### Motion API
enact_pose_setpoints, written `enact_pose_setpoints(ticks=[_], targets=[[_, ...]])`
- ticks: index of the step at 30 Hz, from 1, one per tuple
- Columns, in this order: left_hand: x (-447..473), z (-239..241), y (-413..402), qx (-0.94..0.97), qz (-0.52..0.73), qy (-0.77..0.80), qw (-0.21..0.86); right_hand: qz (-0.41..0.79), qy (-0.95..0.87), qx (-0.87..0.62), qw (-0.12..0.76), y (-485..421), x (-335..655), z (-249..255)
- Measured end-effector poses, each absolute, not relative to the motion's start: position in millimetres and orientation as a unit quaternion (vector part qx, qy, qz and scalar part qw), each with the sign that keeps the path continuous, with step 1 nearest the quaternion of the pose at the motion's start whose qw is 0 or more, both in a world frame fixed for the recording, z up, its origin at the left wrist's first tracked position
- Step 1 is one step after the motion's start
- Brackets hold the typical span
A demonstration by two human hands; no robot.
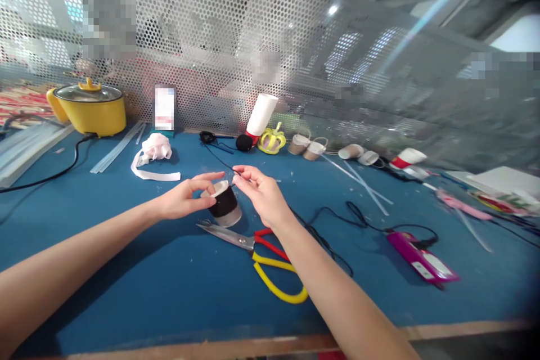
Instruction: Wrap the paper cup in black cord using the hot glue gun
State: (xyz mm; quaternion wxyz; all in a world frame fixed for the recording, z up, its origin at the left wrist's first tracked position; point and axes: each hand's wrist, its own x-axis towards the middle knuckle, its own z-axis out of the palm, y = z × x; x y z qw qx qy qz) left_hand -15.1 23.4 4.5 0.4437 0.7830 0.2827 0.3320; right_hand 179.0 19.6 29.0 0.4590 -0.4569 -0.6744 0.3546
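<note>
A small paper cup (230,217) stands on the blue table, its upper part wrapped in a band of black cord (226,201). My left hand (188,197) grips the cup at its left side, the thumb against the outer wall and a finger over the rim. At the cup's right, my right hand (259,191) pinches the black cord between thumb and fingers. From there the strand runs back to a loose black bundle (207,137). Scissors (253,247) with red and yellow handles lie just in front of the cup, partly hidden by my right forearm.
A crumpled white ribbon (156,147) and a yellow electric pot (97,115) stand left. Behind are stacked paper cups (262,112), a yellow crown-like piece (272,140) and small handled cups (314,151). A purple glue gun-like device (422,259) with a cable lies right.
</note>
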Motion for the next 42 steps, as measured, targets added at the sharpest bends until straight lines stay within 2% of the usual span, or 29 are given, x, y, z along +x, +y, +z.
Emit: enact_pose_setpoints(ticks=[13, 20, 31, 42], targets=[[-15, 8, 20, 0.78, 0.332, 0.246, 0.47, 0.451, -0.584, -0.465, 0.488, 22, 178, 19], [-14, 10, 18, 0.783, 0.335, 0.241, 0.464, 0.46, -0.571, -0.478, 0.483, 19, 178, 18], [-14, 14, 17, 0.79, 0.334, 0.24, 0.455, 0.373, -0.642, -0.501, 0.445, 15, 178, 8], [-8, 16, 10, 0.782, 0.319, 0.295, 0.447, 0.317, -0.65, -0.53, 0.443, 12, 168, 6]])
